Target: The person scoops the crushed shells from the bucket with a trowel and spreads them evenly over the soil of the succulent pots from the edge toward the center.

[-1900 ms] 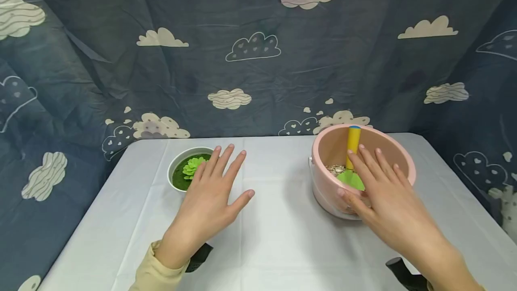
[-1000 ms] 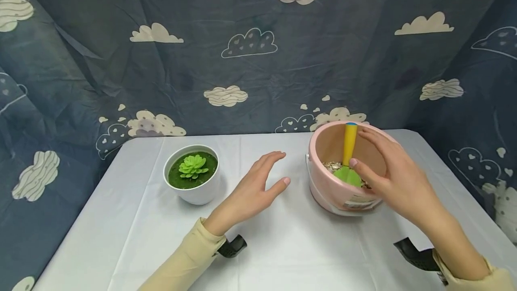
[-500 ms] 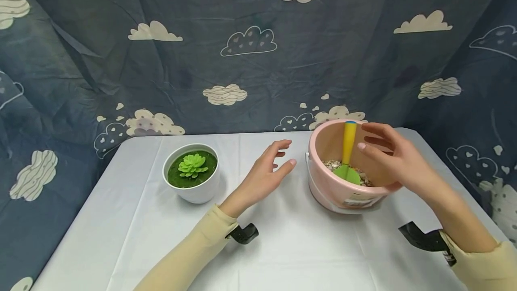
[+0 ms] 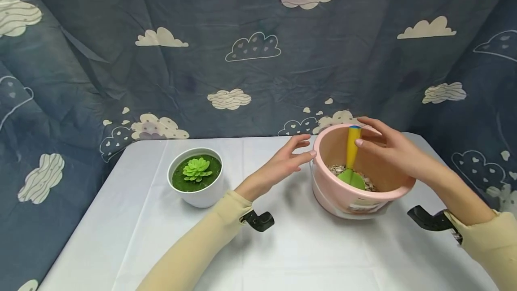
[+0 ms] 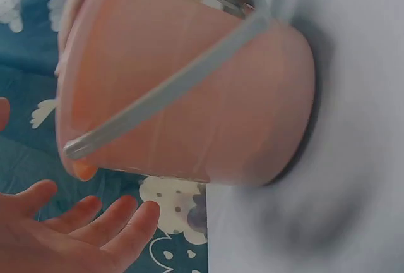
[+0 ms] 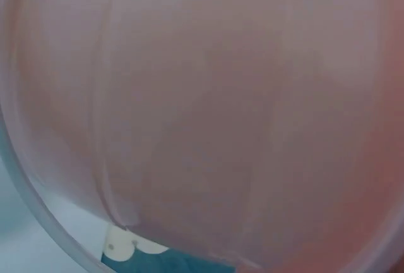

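Observation:
On the right of the table stands a pink bucket, with small pebble-like bits inside. A toy shovel with a yellow handle and green blade leans upright in it. My right hand is over the bucket, its thumb tip close beside the shovel's handle; whether they touch I cannot tell. Fingers loosely bent, my left hand is by the bucket's left rim. The left wrist view has that hand apart from the bucket wall. Only bucket wall fills the right wrist view, without the hand.
A white pot holding a green succulent stands at the left, near my left forearm. A pale handle hangs down the bucket's side. White cloth covers the table; a dark cloud-print curtain rises behind.
My left hand has moved from near the succulent pot rightward to the bucket's rim. The right hand, earlier spread at the bucket's front, has turned sideways and come over it, beside the shovel's handle.

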`<state>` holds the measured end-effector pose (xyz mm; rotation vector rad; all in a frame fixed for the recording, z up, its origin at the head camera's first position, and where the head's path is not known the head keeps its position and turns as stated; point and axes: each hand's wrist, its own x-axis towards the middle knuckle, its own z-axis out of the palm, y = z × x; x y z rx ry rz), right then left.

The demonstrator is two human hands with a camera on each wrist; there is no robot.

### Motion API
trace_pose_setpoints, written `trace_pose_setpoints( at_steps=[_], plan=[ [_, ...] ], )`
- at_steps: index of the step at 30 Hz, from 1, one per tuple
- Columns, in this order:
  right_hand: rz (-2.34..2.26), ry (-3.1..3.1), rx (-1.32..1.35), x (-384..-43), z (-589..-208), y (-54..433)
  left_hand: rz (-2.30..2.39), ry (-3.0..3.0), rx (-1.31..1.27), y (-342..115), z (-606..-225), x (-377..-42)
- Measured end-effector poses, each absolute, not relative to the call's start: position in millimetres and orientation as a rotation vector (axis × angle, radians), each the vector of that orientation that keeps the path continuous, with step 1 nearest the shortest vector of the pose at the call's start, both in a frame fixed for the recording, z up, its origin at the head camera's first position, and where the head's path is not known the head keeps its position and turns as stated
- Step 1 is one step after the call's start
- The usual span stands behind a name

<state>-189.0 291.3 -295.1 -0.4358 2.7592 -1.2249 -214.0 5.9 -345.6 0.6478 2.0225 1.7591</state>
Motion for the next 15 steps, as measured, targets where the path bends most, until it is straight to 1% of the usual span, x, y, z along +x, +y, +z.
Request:
trace_pose_setpoints(
  at_steps=[4, 9, 15],
  plan=[
    [-1.218, 2.698, -0.445, -200, -298, 298, 1.697, 2.048, 0.736, 14, -349, -218],
    [-1.233, 2.641, -0.521, -207, -300, 301, 1.596, 2.088, 0.862, 21, -353, -226],
    [-1.281, 2.585, -0.585, -210, -304, 302, 1.548, 2.050, 0.865, 28, -354, -233]
  ],
)
